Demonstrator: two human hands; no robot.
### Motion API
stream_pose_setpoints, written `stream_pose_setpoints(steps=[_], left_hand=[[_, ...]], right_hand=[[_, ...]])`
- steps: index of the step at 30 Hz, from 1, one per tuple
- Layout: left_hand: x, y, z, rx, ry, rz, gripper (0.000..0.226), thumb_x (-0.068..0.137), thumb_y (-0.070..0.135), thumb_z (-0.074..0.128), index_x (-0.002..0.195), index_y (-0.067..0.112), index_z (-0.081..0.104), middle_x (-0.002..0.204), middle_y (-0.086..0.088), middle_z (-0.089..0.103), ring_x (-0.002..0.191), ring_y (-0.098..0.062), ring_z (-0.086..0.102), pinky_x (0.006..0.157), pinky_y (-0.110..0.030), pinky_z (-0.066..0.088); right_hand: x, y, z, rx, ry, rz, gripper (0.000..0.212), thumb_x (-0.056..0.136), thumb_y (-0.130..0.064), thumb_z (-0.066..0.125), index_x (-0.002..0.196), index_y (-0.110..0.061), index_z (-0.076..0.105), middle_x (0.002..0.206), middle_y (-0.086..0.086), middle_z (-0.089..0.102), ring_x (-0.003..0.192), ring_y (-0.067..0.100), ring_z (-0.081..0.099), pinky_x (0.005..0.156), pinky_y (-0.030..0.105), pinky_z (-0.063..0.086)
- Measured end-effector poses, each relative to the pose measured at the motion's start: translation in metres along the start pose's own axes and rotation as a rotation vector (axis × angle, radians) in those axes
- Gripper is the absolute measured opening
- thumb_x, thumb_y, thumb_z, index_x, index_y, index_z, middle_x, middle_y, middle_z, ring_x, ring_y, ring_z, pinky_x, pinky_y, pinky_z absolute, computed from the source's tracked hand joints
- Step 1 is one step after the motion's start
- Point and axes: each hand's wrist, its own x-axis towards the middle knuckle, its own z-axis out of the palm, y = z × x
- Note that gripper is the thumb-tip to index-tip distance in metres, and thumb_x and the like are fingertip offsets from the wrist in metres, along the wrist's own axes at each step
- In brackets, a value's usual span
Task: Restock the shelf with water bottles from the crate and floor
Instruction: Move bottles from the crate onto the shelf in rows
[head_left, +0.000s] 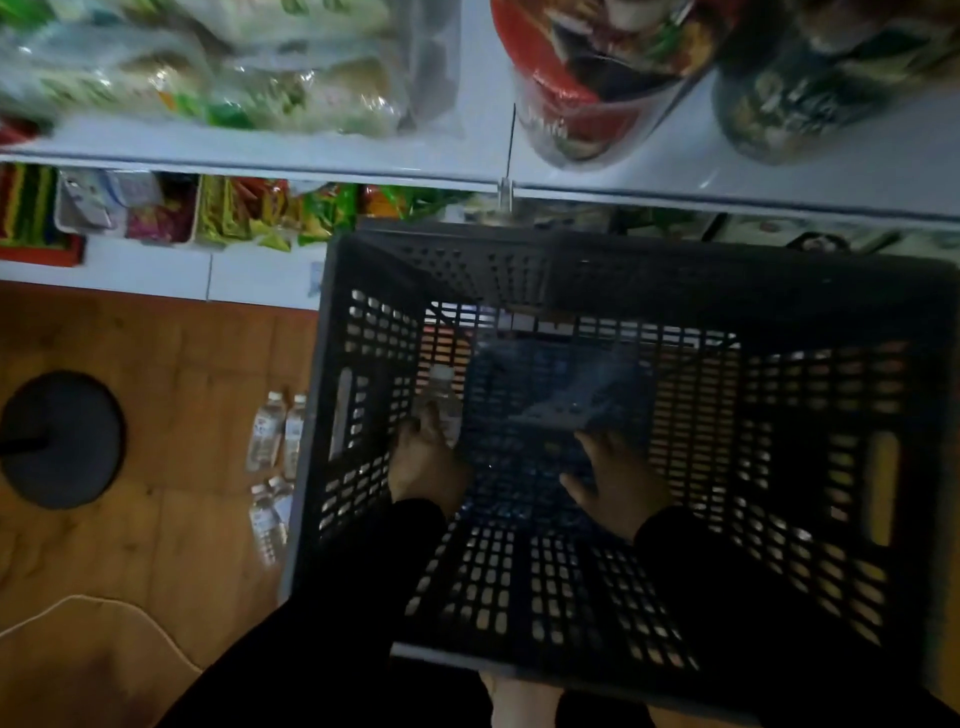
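Observation:
A large black slatted crate (810, 322) stands on the floor in front of the white shelf (311, 166). Both my arms reach down inside it. My left hand (426, 462) is at the crate's left wall, closed around a clear water bottle (444, 392) with a white cap. My right hand (618, 480) rests near the crate's middle with fingers spread, touching a dark flat sheet (561, 384) on the bottom; I cannot tell if it grips anything. Several more water bottles (275, 431) lie on the wooden floor just left of the crate.
The shelf holds bagged goods (208, 73) and large jars (587, 78) on top, with snack packs (270, 213) below. A round dark stool base (62, 439) sits on the floor at left. A light mat (93, 660) lies at lower left.

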Motion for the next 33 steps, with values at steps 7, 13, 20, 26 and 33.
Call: stream_pose_setpoints(steps=[7,13,20,26,33], left_hand=[[0.017,-0.001,0.023,-0.128,-0.257,-0.069,0.083,0.081,0.042,0.072,0.145,0.014,0.028,0.135,-0.015,0.054,0.119,-0.032,0.055,0.094,-0.035,0.047],[0.008,0.021,0.034,-0.173,-0.196,-0.027,0.079,0.08,0.037,0.072,0.14,0.01,0.028,0.125,-0.015,0.06,0.111,-0.034,0.059,0.087,-0.035,0.047],[-0.057,0.055,-0.049,-0.291,-0.071,0.279,0.076,0.074,0.034,0.079,0.135,0.019,0.036,0.118,-0.005,0.064,0.103,-0.027,0.063,0.076,-0.028,0.049],[-0.145,0.083,-0.202,-0.482,0.17,0.577,0.071,0.073,0.04,0.08,0.128,0.04,0.036,0.108,0.027,0.056,0.091,0.007,0.056,0.067,-0.011,0.042],[-0.222,0.083,-0.369,-0.607,0.555,0.81,0.073,0.07,0.039,0.083,0.123,0.047,0.035,0.106,0.039,0.054,0.099,0.014,0.055,0.076,-0.014,0.051]], right_hand=[[0.002,0.013,0.007,0.057,-0.002,-0.003,0.065,0.103,-0.05,0.039,0.157,-0.022,0.016,0.163,0.005,0.018,0.144,0.025,0.03,0.112,0.037,0.035],[-0.02,0.014,-0.002,0.047,0.036,0.007,0.065,0.103,-0.051,0.037,0.157,-0.022,0.016,0.162,0.004,0.018,0.145,0.024,0.028,0.113,0.035,0.033],[-0.078,-0.005,-0.055,0.153,0.207,-0.018,0.063,0.1,-0.051,0.044,0.153,-0.02,0.026,0.156,0.004,0.031,0.132,0.023,0.044,0.103,0.031,0.041],[-0.165,-0.047,-0.141,0.19,0.569,-0.228,0.051,0.099,-0.047,0.049,0.143,-0.022,0.042,0.145,0.002,0.042,0.123,0.018,0.05,0.101,0.028,0.041],[-0.285,-0.139,-0.258,0.101,0.977,-0.608,0.054,0.092,-0.057,0.049,0.136,-0.026,0.052,0.134,-0.007,0.051,0.115,0.008,0.051,0.088,0.021,0.042]])
